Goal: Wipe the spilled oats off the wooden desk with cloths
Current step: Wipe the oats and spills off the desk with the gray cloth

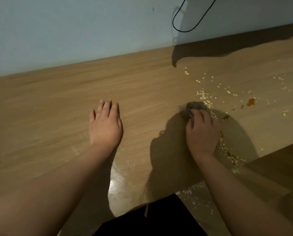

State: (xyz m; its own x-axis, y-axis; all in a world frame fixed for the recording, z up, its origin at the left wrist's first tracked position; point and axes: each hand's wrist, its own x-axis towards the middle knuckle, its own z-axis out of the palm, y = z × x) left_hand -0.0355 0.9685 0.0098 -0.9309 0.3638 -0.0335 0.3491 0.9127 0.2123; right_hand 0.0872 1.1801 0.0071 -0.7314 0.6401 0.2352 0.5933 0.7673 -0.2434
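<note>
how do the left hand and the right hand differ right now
The bare left hand lies flat with straight fingers and holds nothing; the bare right hand is curled round a crumpled grey cloth. The left hand rests on bare wood of the light brown wooden desk; the right hand sits among scattered pale oats, with brown spots nearby. Both are down at the desk surface, palms facing down.

No readable text, label, brand, number or sign shows anywhere (wall and desk surfaces included).

black cable [191, 23], pale blue wall [74, 31]
</note>
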